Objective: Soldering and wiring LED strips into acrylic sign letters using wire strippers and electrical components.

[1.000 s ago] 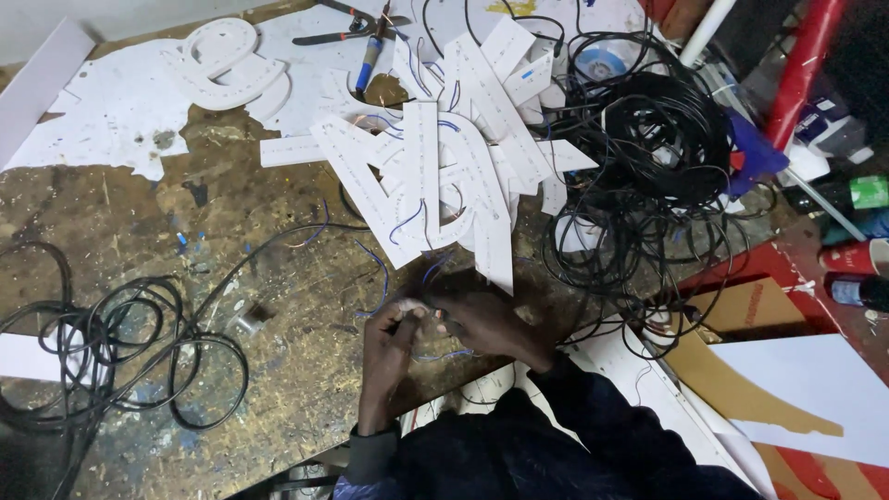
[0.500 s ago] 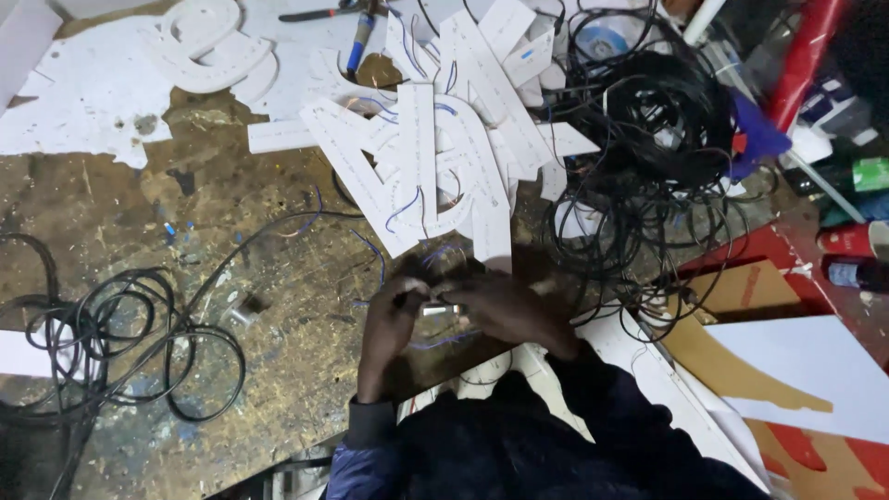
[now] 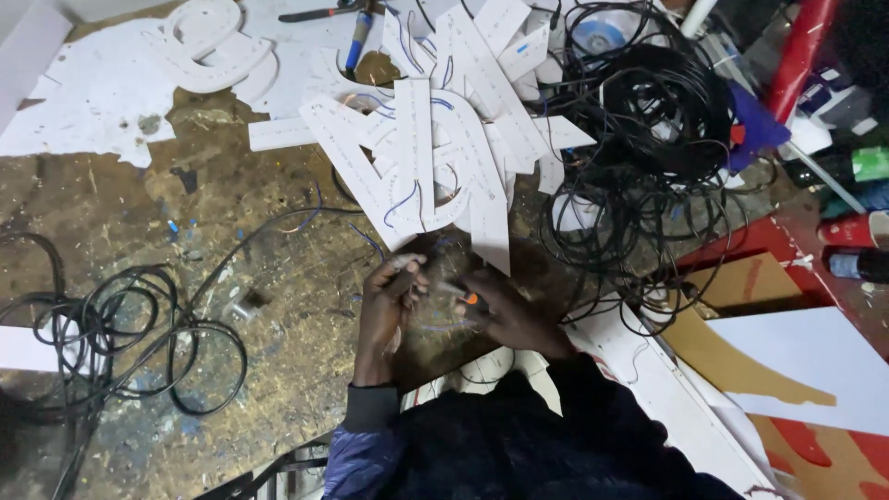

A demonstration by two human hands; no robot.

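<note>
Pinching a thin wire end (image 3: 407, 264) between its fingertips, the left hand (image 3: 389, 301) sits at about nine o'clock from the right hand (image 3: 505, 310), nearly touching it. The right hand is curled shut around a small orange-tipped tool (image 3: 461, 294), its long axis aimed toward ten o'clock at the wire. Both hover over the littered worktop (image 3: 139, 213), just below the white cut-out letters (image 3: 435, 157).

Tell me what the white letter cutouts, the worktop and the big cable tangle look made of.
White letter cutouts: likely matte plastic or foam board; flat, clean-cut edges. Worktop: chipboard, by its flecked, scuffed brown surface. Cable tangle: black, slightly glossy insulated wire, apparently rubber or plastic.
</note>
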